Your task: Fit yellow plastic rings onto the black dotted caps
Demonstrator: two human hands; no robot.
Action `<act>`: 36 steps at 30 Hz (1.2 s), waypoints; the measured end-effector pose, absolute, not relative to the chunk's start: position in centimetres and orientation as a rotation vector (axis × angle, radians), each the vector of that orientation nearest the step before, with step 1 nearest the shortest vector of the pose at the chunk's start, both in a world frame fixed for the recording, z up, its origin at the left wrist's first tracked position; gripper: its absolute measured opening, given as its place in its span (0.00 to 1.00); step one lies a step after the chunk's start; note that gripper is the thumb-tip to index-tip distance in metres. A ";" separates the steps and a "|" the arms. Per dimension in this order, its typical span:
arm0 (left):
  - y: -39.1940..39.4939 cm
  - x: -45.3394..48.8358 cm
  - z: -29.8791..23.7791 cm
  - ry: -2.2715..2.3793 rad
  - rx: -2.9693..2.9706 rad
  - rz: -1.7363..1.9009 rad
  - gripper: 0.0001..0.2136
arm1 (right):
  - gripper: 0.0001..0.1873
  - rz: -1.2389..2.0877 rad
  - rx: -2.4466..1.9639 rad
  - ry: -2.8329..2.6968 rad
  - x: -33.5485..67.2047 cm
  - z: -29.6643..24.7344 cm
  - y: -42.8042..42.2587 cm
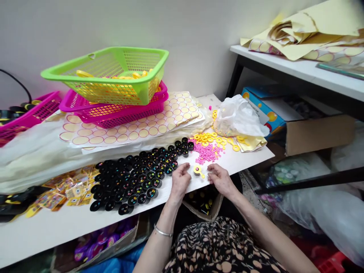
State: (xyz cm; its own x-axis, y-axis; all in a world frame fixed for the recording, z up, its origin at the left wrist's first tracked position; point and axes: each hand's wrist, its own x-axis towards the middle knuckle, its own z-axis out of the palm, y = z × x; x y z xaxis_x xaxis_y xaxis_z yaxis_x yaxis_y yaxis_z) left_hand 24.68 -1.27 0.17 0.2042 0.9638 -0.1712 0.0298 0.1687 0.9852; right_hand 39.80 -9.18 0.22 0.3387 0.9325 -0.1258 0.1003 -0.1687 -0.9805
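A small yellow ring-shaped piece with a short tail and a pink centre (197, 169) lies near the table's front edge, between my hands; it seems to sit on a dark cup. To its left, my left hand (181, 180) hovers with fingers bent and thumb apart, holding nothing visible. My right hand (222, 180) is on the other side, its fingertips close to the piece but not touching it. Left of my left hand stand rows of small black cups (133, 178) with coloured bits inside. Behind the piece lie pink beads (209, 152) and loose yellow ring pieces (204, 138).
A green basket (142, 94) with yellow parts is stacked on a pink basket (125, 118), over sheets of round stickers (142, 132). Picture cards (71, 187) lie left. A white plastic bag (239, 113) stands at the back right, near a shelf (313, 72). Below is an open box (212, 216).
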 end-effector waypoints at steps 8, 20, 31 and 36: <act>-1.3 26.0 0.2 0.992 1.550 0.855 0.17 | 0.18 1.008 -1.372 -1.302 40.3 1.4 -8.0; -3.6 25.6 1.2 0.852 1.887 0.925 0.12 | 0.31 1.244 -1.260 -1.170 40.3 1.7 -9.0; -5.6 25.4 2.2 0.648 2.397 0.967 0.07 | 0.24 1.516 -1.148 -0.925 39.7 3.0 -10.1; -6.0 25.7 2.4 0.589 2.406 1.031 0.06 | 0.22 1.506 -1.150 -0.914 39.7 2.7 -10.7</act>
State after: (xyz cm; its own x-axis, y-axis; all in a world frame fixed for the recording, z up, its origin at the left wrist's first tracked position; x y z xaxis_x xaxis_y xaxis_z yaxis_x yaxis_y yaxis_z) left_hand 25.70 -6.03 2.43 0.6286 0.5433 0.5565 0.2033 -0.8054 0.5567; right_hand 39.72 -10.72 2.70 -0.0578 0.9747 -0.2160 -0.2583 -0.2236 -0.9398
